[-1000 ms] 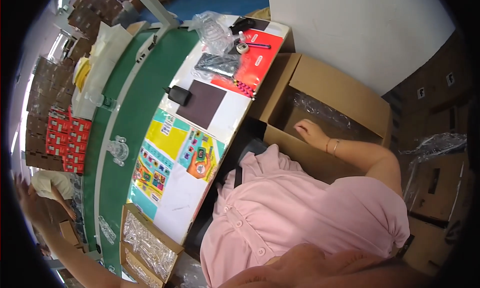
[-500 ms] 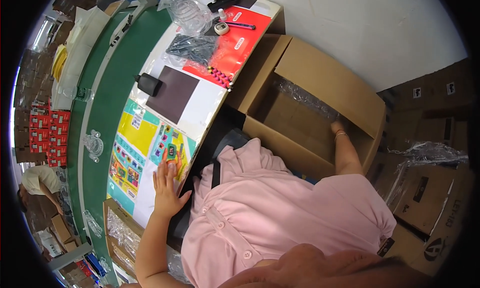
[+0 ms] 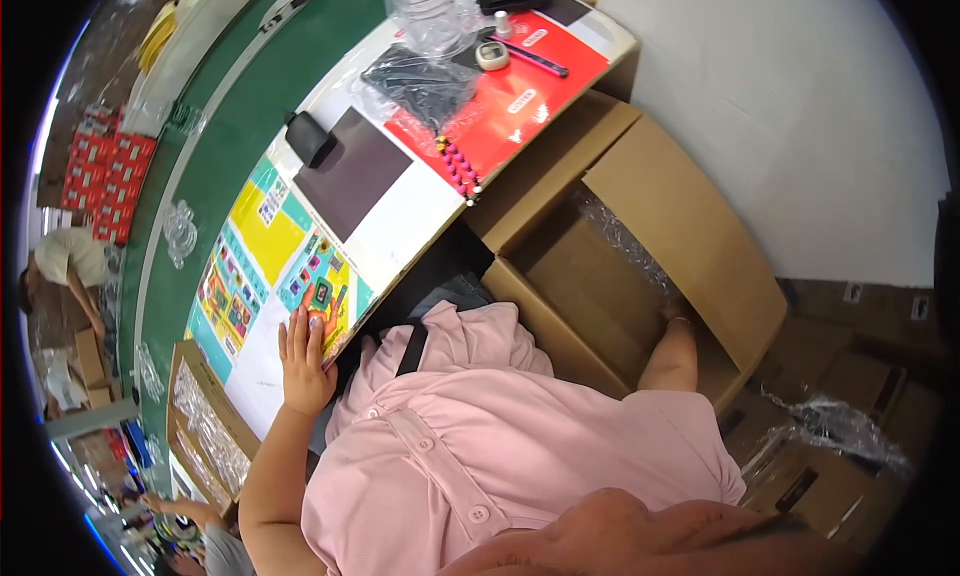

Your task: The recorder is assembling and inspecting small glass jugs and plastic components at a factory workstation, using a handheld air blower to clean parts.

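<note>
My left hand (image 3: 307, 361) lies on the near edge of the table, fingers stretched out over a colourful printed sheet (image 3: 322, 294). Nothing is held in it. My right hand (image 3: 678, 313) reaches down into a large open cardboard box (image 3: 560, 326) on the right. It is beside a strip of clear plastic packaging (image 3: 625, 238) along the box's far inner wall. The right fingers are dim and mostly hidden, so their grip does not show.
On the table lie a black pouch-like item (image 3: 308, 138), a bagged dark item (image 3: 420, 84), a beaded string (image 3: 458, 171), a pen (image 3: 535, 58) and clear plastic cups (image 3: 430, 11). Cartons (image 3: 850, 336) stand at right; an open box of plastic-wrapped items (image 3: 210, 426) is at left. Other people work at far left.
The view has turned, so the table and box appear shifted. My left hand stays on the table edge, and my right hand remains inside the box by the plastic.
</note>
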A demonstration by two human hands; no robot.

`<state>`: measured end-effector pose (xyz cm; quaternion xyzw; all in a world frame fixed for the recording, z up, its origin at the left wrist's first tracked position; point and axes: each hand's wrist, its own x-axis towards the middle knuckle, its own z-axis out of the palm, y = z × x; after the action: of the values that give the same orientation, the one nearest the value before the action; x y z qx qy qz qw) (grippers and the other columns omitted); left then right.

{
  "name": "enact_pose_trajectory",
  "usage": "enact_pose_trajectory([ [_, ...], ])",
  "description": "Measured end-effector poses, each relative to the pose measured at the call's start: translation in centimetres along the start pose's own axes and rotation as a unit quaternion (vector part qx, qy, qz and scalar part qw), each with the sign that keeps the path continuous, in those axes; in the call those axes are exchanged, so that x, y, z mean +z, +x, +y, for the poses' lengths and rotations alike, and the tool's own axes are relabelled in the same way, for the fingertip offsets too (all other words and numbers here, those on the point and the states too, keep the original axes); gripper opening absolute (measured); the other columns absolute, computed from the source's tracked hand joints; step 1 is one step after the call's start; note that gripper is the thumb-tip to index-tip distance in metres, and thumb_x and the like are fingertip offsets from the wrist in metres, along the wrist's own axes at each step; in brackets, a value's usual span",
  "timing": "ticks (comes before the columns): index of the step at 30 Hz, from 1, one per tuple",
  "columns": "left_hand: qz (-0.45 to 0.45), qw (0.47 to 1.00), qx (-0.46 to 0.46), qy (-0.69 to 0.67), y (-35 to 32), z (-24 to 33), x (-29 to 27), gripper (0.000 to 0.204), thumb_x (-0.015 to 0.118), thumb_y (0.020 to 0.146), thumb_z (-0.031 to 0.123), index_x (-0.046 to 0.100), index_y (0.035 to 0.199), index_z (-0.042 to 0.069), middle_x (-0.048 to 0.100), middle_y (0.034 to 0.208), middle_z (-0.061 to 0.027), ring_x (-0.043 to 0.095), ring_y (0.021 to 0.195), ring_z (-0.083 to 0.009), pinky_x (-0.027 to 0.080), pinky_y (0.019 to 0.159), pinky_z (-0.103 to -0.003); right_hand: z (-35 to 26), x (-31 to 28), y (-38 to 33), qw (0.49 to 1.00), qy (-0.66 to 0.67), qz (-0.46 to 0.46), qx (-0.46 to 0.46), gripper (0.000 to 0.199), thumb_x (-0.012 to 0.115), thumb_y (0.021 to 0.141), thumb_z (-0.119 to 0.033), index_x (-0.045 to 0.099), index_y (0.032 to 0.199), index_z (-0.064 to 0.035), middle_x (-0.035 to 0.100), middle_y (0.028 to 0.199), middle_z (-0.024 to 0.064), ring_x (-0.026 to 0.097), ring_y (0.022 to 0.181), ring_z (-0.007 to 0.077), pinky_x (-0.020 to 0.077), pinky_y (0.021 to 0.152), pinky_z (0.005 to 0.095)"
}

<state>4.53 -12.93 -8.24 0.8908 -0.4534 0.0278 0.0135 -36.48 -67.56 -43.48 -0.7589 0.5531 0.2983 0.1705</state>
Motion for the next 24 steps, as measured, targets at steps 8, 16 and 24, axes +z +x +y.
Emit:
enact_pose_trajectory([
  [8, -0.003, 0.998, -0.055, 0.004, -2.4, 1.1, -1.3, 0.067, 0.054, 0.063, 0.0, 0.035, 0.127, 0.004, 0.03, 0.135, -0.021, 0.027, 0.126, -0.0366, 0.016, 0.105, -0.051, -2.1, 4.2, 3.1, 0.984, 0.087, -0.072, -0.136, 0.071, 0.069, 0.068, -0.029, 0.039, 0.128, -0.0066, 0.039, 0.133, 0.0124, 0.037, 0.122, 0.0236, 0.0309, 0.1, 0.0325],
  [16, -0.002, 0.998, -0.057, 0.003, -1.7, 1.2, -0.9, 0.069, 0.054, 0.062, 0.0, 0.034, 0.127, 0.004, 0.031, 0.134, -0.0204, 0.028, 0.125, -0.0367, 0.016, 0.104, -0.051, -5.9, 9.4, -3.6, 0.958, 0.153, -0.173, -0.168, 0.067, 0.071, 0.066, -0.031, 0.045, 0.122, -0.005, 0.052, 0.118, 0.0116, 0.049, 0.109, 0.0232, 0.0386, 0.093, 0.0322],
  [24, 0.115, 0.97, 0.172, -0.128, 4.8, 6.8, -1.5, 0.049, 0.066, 0.06, 0.002, 0.055, 0.107, 0.01, 0.039, 0.125, -0.0224, 0.04, 0.114, -0.039, 0.027, 0.096, -0.052, -6.6, -9.4, -14.2, 0.76, 0.41, -0.449, -0.228, 0.055, 0.068, 0.074, -0.026, 0.045, 0.121, -0.0075, 0.056, 0.109, 0.0051, 0.052, 0.103, 0.0159, 0.0402, 0.09, 0.034],
])
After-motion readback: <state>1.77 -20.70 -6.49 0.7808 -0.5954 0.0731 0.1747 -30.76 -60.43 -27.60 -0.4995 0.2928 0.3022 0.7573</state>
